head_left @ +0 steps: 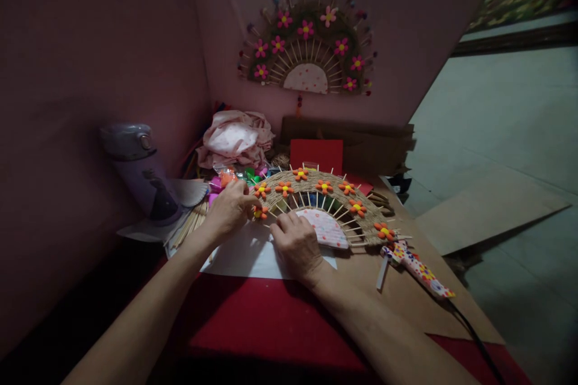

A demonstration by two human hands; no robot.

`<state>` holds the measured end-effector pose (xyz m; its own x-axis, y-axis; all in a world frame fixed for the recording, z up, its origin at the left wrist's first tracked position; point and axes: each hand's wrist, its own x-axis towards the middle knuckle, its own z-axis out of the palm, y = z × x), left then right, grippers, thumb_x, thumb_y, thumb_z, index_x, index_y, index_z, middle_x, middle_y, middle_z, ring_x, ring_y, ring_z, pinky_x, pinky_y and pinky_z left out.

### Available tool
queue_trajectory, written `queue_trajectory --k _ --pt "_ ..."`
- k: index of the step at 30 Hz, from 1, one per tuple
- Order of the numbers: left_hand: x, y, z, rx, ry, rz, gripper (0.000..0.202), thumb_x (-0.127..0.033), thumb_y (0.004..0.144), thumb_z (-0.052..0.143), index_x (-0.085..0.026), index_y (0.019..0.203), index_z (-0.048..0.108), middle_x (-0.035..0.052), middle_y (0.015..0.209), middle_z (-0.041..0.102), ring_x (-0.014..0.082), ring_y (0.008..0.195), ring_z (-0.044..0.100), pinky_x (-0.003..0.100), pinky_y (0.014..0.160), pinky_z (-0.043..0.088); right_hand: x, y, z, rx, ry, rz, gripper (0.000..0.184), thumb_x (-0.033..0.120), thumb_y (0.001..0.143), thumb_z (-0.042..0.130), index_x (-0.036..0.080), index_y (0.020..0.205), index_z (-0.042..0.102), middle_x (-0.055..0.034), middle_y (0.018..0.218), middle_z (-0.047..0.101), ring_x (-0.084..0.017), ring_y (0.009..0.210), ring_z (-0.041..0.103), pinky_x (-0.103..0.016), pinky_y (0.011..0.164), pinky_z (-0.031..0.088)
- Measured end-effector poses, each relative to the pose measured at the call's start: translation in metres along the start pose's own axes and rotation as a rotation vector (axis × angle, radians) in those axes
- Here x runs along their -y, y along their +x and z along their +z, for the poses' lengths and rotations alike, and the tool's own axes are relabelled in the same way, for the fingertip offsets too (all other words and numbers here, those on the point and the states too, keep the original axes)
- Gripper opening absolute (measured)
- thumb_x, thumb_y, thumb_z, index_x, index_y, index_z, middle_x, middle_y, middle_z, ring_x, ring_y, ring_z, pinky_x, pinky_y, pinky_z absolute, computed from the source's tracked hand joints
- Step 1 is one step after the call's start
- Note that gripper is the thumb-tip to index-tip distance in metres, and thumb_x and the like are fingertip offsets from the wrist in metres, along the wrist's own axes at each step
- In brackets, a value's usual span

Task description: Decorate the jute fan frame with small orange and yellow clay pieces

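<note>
A half-round woven fan craft point(323, 207) with wooden sticks and orange flowers lies on white paper point(244, 258) on a red-covered table. My left hand point(228, 210) has its fingers pinched on an orange flower point(260, 212) at the craft's left end. My right hand point(295, 243) lies fingers down on the pink dotted centre piece point(327, 227), pressing it flat. A glue gun point(418, 267) wrapped in dotted paper rests to the right of the craft, its cord trailing toward me.
A finished fan craft with pink flowers point(309, 48) hangs on the pink wall. A grey bottle point(138, 165), a bundle of wooden sticks point(192, 225), pink cloth point(235, 138), a red box point(316, 153) and cardboard sheets point(487, 207) surround the work area.
</note>
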<state>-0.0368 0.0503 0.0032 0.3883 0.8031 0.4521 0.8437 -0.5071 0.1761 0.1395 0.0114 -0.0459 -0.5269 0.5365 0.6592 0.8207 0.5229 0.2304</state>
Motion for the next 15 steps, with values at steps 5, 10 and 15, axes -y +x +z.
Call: queue_trajectory --k 5,10,15 --pt "0.004 -0.002 0.002 -0.066 -0.040 -0.039 0.026 -0.012 0.080 0.051 -0.025 0.079 0.074 0.0048 0.079 0.050 0.0161 0.073 0.047 0.025 0.058 0.035 -0.001 0.000 0.000 0.008 0.005 0.010 0.017 0.012 0.085 0.051 0.015 0.071 0.059 -0.0072 0.075 0.055 -0.019 0.074 0.041 -0.031 0.060 0.026" --pt "0.002 -0.010 0.001 -0.132 0.041 -0.081 0.024 -0.010 0.078 0.051 -0.020 0.080 0.072 0.0062 0.081 0.054 0.0181 0.080 0.050 0.027 0.063 0.039 -0.002 0.001 0.000 0.008 -0.014 0.013 0.016 0.012 0.085 0.052 0.016 0.071 0.059 -0.0071 0.076 0.056 -0.019 0.073 0.043 -0.032 0.060 0.026" --pt "-0.002 -0.017 0.007 -0.085 0.140 -0.045 0.024 -0.012 0.076 0.052 -0.023 0.080 0.073 0.0068 0.081 0.055 0.0204 0.080 0.049 0.029 0.061 0.038 -0.002 0.001 0.002 0.000 -0.014 0.009 0.017 0.013 0.085 0.052 0.016 0.070 0.059 -0.0070 0.075 0.057 -0.020 0.073 0.043 -0.032 0.060 0.026"
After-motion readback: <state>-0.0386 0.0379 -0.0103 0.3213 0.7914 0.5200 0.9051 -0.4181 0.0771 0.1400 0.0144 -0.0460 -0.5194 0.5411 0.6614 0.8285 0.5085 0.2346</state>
